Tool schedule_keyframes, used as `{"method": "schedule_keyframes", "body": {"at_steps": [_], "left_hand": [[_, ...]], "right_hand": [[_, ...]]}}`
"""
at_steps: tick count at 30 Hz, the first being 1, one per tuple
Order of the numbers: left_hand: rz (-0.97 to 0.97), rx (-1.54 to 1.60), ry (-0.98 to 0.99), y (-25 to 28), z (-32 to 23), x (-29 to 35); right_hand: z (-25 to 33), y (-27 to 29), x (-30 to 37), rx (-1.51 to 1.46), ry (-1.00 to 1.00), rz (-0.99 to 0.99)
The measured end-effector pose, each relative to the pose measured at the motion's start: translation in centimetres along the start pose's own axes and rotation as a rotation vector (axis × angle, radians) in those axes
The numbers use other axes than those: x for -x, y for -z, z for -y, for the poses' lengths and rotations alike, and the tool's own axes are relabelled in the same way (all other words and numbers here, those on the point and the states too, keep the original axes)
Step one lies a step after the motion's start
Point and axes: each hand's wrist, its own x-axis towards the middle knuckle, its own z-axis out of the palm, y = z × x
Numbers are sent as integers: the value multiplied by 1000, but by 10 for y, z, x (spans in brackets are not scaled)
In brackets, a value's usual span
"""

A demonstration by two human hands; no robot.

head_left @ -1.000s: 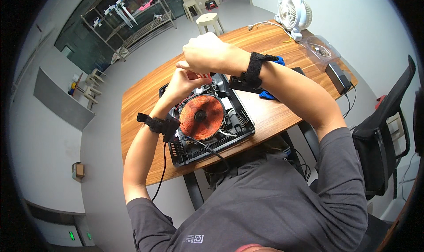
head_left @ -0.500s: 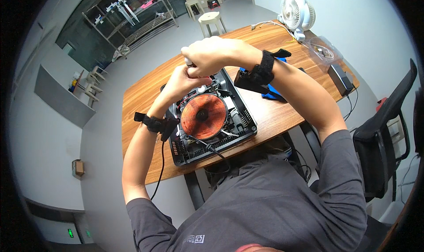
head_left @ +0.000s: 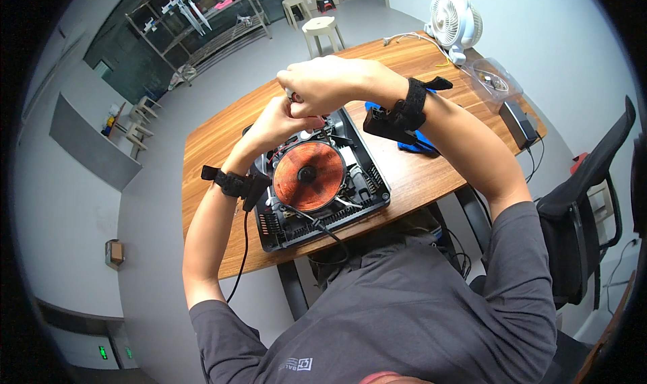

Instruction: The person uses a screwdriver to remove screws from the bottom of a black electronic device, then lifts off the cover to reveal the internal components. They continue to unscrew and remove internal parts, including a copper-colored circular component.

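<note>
While both forearms reach up from the lower part of the frame, the two hands meet just above centre, over the far edge of an opened black appliance (head_left: pixel 371 173). Right hand (head_left: pixel 325 85) uppermost, fingers curled into a fist about a slim tool (head_left: pixel 292 96); only a short pale-and-dark bit of it shows between the hands, too little to tell its kind. Left hand (head_left: pixel 275 126) lies just below, touching or nearly so, fingers drawn together with thumb and fingertips toward the right; cannot tell whether they pinch anything. Appliance sits at mid-frame on a wood-grain counter (head_left: pixel 421 185), its near edge close to the counter's lower edge. Inside it, a round copper-coloured coil (head_left: pixel 294 187) with a dark hub; white and black wiring around; a dark cord (head_left: pixel 329 232) loops off the near side. Black straps on both wrists, each carrying a small dark device. Blue item (head_left: pixel 418 145) on the counter, partly behind the right wrist. Upper right: pale fan (head_left: pixel 447 19), clear plastic tray (head_left: pixel 517 89), black box (head_left: pixel 517 124) with leads. Far right, black chair (head_left: pixel 570 239); top centre, cream stool (head_left: pixel 319 25); upper left, metal rack (head_left: pixel 232 45).
</note>
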Motion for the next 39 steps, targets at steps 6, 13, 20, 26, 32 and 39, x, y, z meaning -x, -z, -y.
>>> {"method": "schedule_keyframes", "body": {"at_steps": [6, 13, 20, 26, 32, 39], "left_hand": [[-41, -166, -10, -12, -9, -3], [122, -5, 26, 9, -14, -4], [46, -53, 0, 4, -4, -6], [25, -163, 23, 3, -1, -4], [62, -140, -10, 5, 5, -6], [-43, -207, 26, -8, 0, -4]], "right_hand": [[5, 5, 2, 159, -62, -41], [-10, 8, 1, -50, 27, 155], [-3, 8, -2, 81, -96, 118], [-4, 7, 0, -24, -12, 133], [-12, 7, 10, -135, 93, 95], [4, 9, 1, 102, -112, 50]]}}
